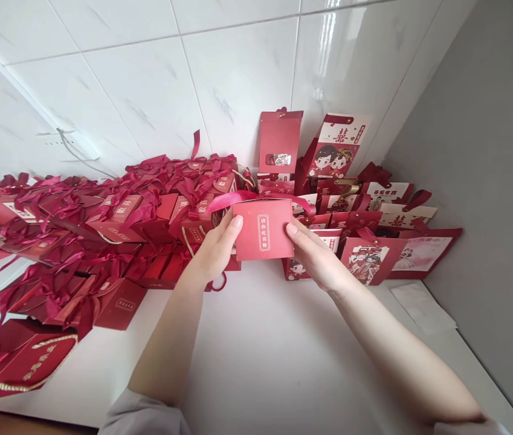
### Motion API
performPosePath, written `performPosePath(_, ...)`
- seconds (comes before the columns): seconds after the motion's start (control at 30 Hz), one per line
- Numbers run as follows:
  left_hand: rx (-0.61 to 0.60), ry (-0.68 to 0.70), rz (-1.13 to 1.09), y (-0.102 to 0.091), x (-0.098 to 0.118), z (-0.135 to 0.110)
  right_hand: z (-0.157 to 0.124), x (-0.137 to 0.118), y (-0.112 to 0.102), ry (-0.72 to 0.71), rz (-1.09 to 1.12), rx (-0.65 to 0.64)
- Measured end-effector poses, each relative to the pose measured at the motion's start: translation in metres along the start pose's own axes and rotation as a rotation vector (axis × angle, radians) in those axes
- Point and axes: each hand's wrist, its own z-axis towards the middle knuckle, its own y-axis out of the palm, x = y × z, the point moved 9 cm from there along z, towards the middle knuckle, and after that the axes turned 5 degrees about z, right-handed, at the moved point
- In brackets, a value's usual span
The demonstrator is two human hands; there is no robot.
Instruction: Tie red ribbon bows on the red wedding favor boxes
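Note:
Between my two hands is a red gift box (pixel 249 232) with white Chinese lettering on its front and a red ribbon across its top. My left hand (pixel 217 251) grips its left side, thumb on the front face. The right side is held by my right hand (pixel 313 251), its thumb also on the front; the other fingers are mostly hidden behind the box. Behind and to the left are stacked ribbon-tied red boxes (pixel 122 214). Decorated red and white gift bags (pixel 365 263) stand close behind my right hand.
A white tabletop (pixel 256 356) lies under my arms. At the front left sits a red box with rope handles (pixel 34 359). White paper (pixel 423 307) lies at the right. A tiled wall (pixel 133 90) closes off the back, and a grey panel (pixel 478 151) borders the right.

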Motion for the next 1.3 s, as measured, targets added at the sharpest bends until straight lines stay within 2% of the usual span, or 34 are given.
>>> performPosePath(0.17, 0.013, 0.009, -0.015, 0.000, -0.002, 0.000, 0.000, -0.001, 0.001, -0.005, -0.043, 0.019)
performPosePath(0.3, 0.035, 0.023, 0.038, -0.001, 0.005, -0.001, -0.001, -0.006, 0.002, -0.030, -0.052, 0.011)
performPosePath(0.43, 0.209, 0.136, 0.102, -0.018, 0.019, -0.003, -0.004, -0.017, 0.006, -0.146, -0.078, -0.004)
performPosePath(0.53, 0.320, 0.151, 0.006, -0.029, 0.016, -0.001, -0.009, -0.027, 0.012, -0.273, -0.076, -0.023)
performPosePath(0.7, 0.153, 0.143, -0.176, -0.009, 0.011, 0.008, -0.014, -0.031, 0.017, -0.325, -0.142, 0.009)
performPosePath(0.83, 0.108, 0.198, -0.221, -0.001, 0.019, 0.006, -0.016, -0.035, 0.017, -0.330, -0.172, 0.029)
performPosePath(0.97, 0.020, 0.152, -0.339, 0.005, 0.013, 0.006, -0.015, -0.032, 0.012, -0.276, -0.232, 0.063)
performPosePath(1.1, 0.000, 0.143, -0.332, 0.005, 0.007, 0.008, -0.010, -0.022, 0.010, -0.184, -0.242, 0.038)
performPosePath(1.3, 0.019, 0.181, -0.264, 0.005, 0.011, 0.006, -0.009, -0.022, 0.009, -0.158, -0.218, 0.019)
